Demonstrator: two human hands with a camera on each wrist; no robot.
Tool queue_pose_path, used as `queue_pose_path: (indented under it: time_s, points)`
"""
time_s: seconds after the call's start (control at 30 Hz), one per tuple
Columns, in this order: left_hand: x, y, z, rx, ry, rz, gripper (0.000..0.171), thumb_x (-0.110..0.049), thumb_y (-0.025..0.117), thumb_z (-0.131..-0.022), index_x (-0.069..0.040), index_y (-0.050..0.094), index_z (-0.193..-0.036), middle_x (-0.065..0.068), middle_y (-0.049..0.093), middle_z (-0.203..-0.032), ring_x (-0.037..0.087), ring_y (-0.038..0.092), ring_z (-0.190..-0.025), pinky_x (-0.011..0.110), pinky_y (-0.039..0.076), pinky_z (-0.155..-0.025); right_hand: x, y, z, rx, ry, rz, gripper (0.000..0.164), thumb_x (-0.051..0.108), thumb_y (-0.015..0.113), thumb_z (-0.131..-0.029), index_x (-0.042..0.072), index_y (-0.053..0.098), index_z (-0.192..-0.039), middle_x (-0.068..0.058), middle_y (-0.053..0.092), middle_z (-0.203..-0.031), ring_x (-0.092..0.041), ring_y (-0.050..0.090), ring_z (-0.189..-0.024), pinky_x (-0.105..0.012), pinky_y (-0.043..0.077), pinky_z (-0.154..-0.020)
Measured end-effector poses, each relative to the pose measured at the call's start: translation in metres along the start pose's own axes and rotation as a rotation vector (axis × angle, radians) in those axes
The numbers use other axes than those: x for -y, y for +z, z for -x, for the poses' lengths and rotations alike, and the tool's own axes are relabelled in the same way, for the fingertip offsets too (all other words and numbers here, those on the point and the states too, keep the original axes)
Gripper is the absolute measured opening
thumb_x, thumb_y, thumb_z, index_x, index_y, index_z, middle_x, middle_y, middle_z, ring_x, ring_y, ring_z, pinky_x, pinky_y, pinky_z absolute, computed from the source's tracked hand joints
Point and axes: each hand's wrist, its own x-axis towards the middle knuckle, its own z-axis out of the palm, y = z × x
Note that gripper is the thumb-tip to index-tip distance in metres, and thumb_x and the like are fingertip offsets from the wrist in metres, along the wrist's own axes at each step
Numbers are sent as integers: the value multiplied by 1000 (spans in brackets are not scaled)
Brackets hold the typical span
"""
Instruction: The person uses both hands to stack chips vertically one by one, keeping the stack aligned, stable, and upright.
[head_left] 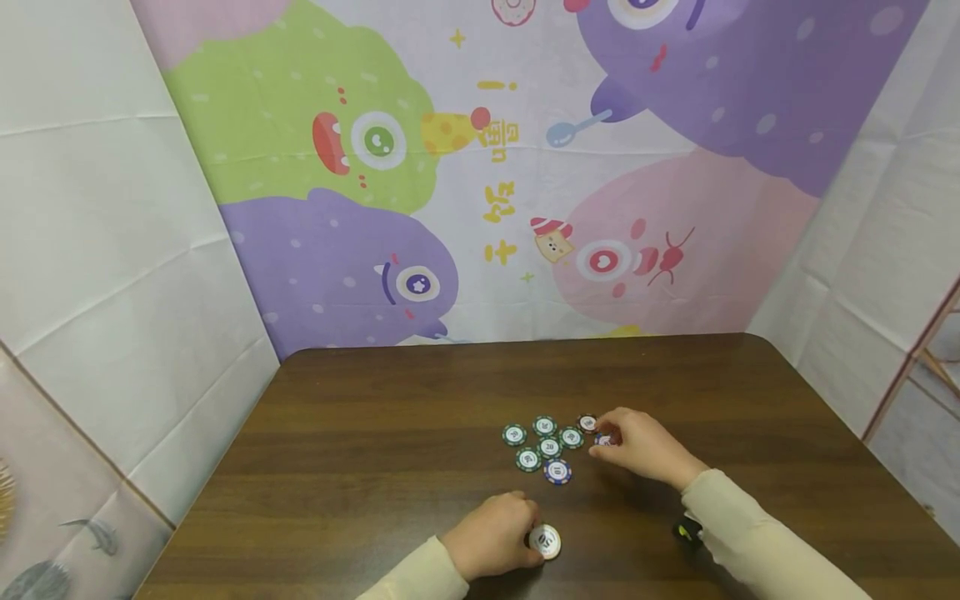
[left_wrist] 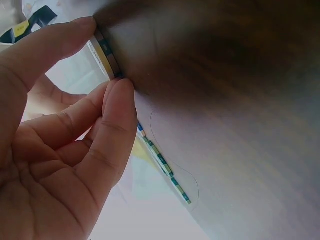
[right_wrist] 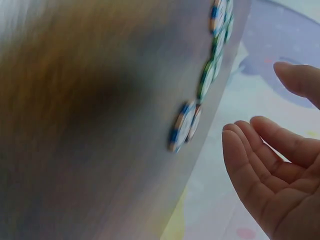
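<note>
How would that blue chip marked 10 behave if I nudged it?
Lying flat on the table, the blue chip would probably slide rather than roll. Its low, wide disc shape makes tipping seem unlikely. Pushed farther away, it might bump the green chip marked 20 just behind it.

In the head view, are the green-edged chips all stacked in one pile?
No, the green-edged chips lie spread out in a cluster on the brown table.

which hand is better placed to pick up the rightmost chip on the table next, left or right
Probably the right hand: it appears to hold nothing and is right by the rightmost chip. The left hand is farther from that chip and grips the 50 chip.
</note>
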Motion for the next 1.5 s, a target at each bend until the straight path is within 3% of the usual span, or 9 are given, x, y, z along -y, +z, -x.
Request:
queue_pose_path:
  time_s: [0.17, 0.37, 0.6, 0.87, 1.1, 1.5]
  points:
    - [0, 0, 1, 0, 2, -3, 21, -31, 84, -68, -20, 67, -73, -14, 56, -69, -2, 44, -65, 15, 37, -57, -11, -2, -7, -17, 57, 33, 39, 23, 76, -82, -5, 67, -109, -12, 67, -98, -19, 60, -82, -37, 52, -72]
    - [0, 0, 1, 4, 2, -6, 21, -31, 84, -69, -19, 67, -74, -14, 56, -70, -2, 44, -65, 15, 37, -57, -20, -1, -12, -21, 68, 124, 41, 24, 76, -82, -6, 67, -107, -15, 67, -100, -29, 65, -91, -48, 53, -82]
    - [0, -1, 1, 12, -8, 6, 21, -31, 84, -69, -19, 68, -76, -13, 57, -71, -2, 45, -66, 15, 37, -58, -28, -2, -14, 47, 120, 142, 47, 28, 78, -80, -8, 66, -109, -18, 65, -104, -34, 63, -98, -51, 51, -87]
    - [0, -1, 1, 14, -6, 0, 21, -31, 84, -69, -19, 69, -77, -13, 58, -72, -1, 46, -67, 15, 39, -60, -32, 2, -18, 124, 116, 167, 43, 29, 80, -78, -6, 68, -101, -14, 65, -95, -26, 61, -88, -48, 51, -81]
    - [1, 0, 0, 22, -2, -4, 21, -32, 84, -70, -19, 69, -77, -14, 58, -72, -1, 46, -68, 16, 39, -60, -30, 5, -19, 122, 94, 204, 32, 26, 81, -76, -1, 69, -90, -7, 64, -84, -18, 54, -77, -41, 49, -74]
    - [0, 0, 1, 9, 7, -15, 20, -31, 84, -69, -20, 68, -75, -14, 58, -71, -1, 46, -67, 15, 38, -59, -30, 9, -22, 143, 93, 210, 24, 24, 80, -78, 3, 69, -84, -4, 61, -81, -16, 50, -72, -37, 46, -69]
